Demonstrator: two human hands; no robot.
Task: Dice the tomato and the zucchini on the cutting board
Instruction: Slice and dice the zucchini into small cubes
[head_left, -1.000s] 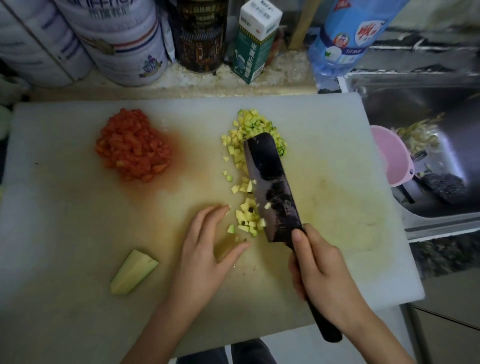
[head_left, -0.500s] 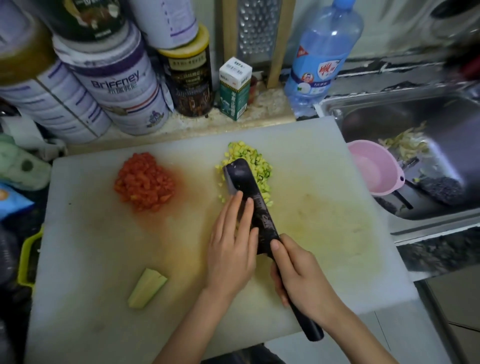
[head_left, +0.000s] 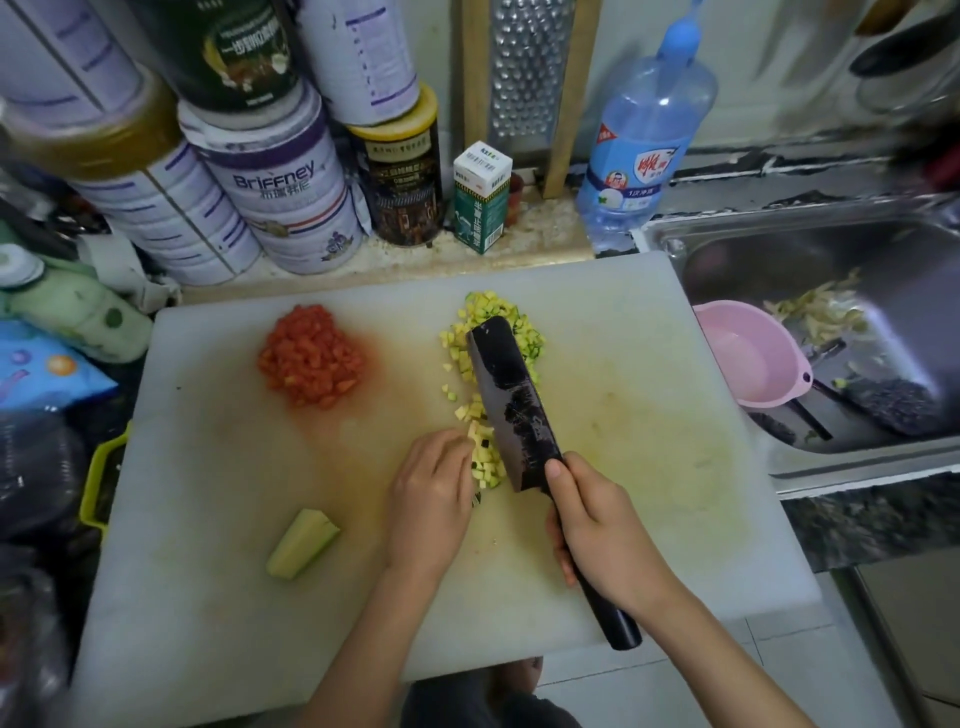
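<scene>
Right hand (head_left: 597, 525) wrapped round the knife (head_left: 511, 410) handle, thumb up at the heel of the blade. The blade lies long across the zucchini dice (head_left: 485, 452), tip in the far heap.

Left hand (head_left: 428, 499) knuckles-up just beside the blade. Its fingers (head_left: 457, 449) are bent and bunched, tips in the dice. Cannot tell if they pinch any.

Tomato dice (head_left: 311, 361) heaped far left on the board (head_left: 649, 364), well apart from the knife. One uncut zucchini wedge (head_left: 301, 543) lies near left, so the task is likely not finished.

Risks:
- Left fingertips sit right at the edge. A sideways sweep or a chop now could nick them.
- The board looks wet with tomato juice and yellow stain. Dice could skid or scatter under a fast push.
- The board's near right corner seems to overhang the counter. Hard pressure there might tip it.
- Loose dice trail between the heaps and could be missed.

Surroundings: white board on a cramped counter (head_left: 415, 254). Stacked tins (head_left: 280, 208), a carton (head_left: 480, 202), a grater (head_left: 524, 73) and a blue bottle (head_left: 644, 145) stand behind it. The steel sink (head_left: 883, 270) at right holds a pink bowl (head_left: 748, 358) and peelings.
</scene>
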